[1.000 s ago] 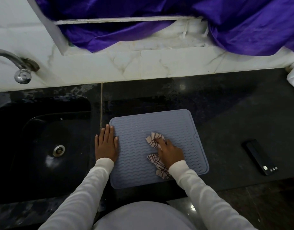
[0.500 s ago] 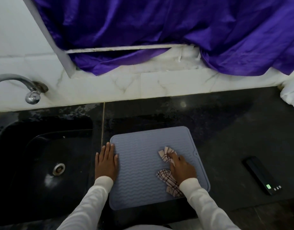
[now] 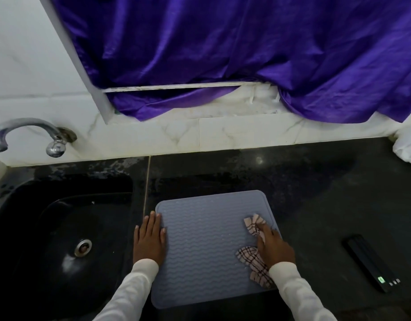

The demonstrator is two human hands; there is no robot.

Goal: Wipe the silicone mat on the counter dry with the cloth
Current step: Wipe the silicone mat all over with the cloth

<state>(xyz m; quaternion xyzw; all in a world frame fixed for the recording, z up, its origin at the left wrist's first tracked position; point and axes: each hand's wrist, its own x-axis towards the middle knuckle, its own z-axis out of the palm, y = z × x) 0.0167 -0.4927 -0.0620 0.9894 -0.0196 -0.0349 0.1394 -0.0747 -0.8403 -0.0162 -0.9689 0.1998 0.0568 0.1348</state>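
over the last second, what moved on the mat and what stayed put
The right hand slid the checked cloth rightward across the silicone mat, from near its middle to its right edge, pressing it down throughout. The left hand stayed flat at the mat's left edge, and the mat and the phone kept their places on the counter.

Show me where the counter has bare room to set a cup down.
The widest bare stretch of counter runs between the mat, the white backsplash and the black phone. A narrow strip separates the mat from the sink, but the left hand fills it. The right hand and cloth crowd the mat's right edge.
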